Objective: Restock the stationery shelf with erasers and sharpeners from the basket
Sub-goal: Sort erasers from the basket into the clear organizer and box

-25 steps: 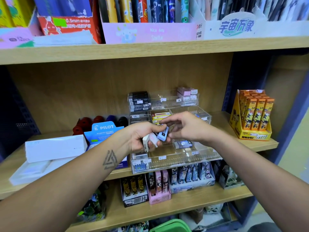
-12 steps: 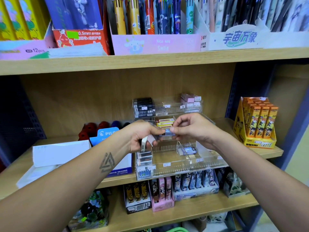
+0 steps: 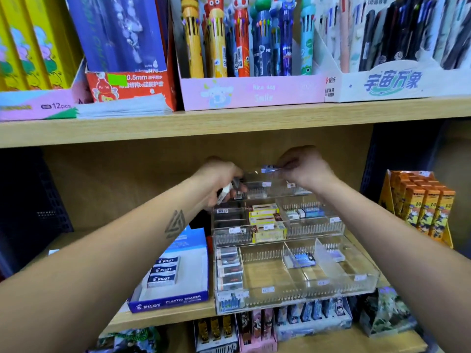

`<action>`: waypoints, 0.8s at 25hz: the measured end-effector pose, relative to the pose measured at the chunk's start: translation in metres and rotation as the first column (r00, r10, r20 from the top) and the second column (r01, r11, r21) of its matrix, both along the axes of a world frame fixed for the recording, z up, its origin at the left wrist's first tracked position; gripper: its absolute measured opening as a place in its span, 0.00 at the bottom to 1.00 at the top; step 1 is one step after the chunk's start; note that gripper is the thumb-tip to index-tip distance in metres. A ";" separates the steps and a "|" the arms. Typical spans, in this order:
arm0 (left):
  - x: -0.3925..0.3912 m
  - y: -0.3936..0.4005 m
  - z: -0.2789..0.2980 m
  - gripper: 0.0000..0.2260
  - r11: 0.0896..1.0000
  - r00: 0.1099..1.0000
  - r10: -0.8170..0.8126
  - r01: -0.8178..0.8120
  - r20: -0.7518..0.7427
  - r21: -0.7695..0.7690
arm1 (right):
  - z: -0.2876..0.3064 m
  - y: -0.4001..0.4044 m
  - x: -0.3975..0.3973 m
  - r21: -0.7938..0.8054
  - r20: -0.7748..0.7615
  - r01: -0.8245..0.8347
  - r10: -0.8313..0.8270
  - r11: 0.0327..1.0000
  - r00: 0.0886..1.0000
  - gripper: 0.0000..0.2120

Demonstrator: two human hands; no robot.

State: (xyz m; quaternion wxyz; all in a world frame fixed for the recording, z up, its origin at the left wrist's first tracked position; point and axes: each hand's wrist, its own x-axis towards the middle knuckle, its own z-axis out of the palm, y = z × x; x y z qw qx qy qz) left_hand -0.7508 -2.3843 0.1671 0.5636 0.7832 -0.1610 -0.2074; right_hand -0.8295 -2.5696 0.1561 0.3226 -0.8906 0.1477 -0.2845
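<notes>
A clear acrylic tiered organizer (image 3: 295, 291) stands on the middle wooden shelf, with erasers in several of its compartments. My right hand (image 3: 304, 170) is raised over the top tier and pinches a small blue-wrapped eraser (image 3: 270, 168) by one end. My left hand (image 3: 220, 182) hovers at the top tier's left side and grips a few small white and dark erasers (image 3: 226, 191). The basket is out of view.
A blue Pilot eraser box (image 3: 175, 284) lies left of the organizer. Orange pencil-lead packs (image 3: 423, 207) stand at the right. The upper shelf board (image 3: 229, 123) carries pen displays just above my hands. Card packs fill the shelf below.
Both hands rose from the organizer's middle tier to its top tier. My right hand took the blue eraser away from the left hand. The camera moved closer and tilted up.
</notes>
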 end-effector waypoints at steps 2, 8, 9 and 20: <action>0.012 -0.010 0.005 0.09 0.999 0.994 0.032 -0.034 0.107 0.018 | 0.008 -0.009 0.022 -0.263 -0.095 0.035 -0.062 0.964 0.994 0.04; 0.047 -0.032 0.009 0.05 0.997 0.982 0.073 -0.076 0.173 0.009 | 0.010 -0.023 0.079 -0.371 -0.293 -0.076 -0.039 0.925 0.955 0.10; 0.051 -0.033 0.008 0.05 0.997 0.984 0.076 -0.079 0.162 0.013 | 0.007 -0.023 0.087 -0.387 -0.318 -0.094 -0.037 0.917 0.947 0.11; 0.060 -0.033 0.008 0.07 0.991 0.990 0.121 -0.115 0.074 -0.071 | -0.017 -0.011 0.129 -0.514 -0.327 -0.113 -0.072 0.850 0.942 0.12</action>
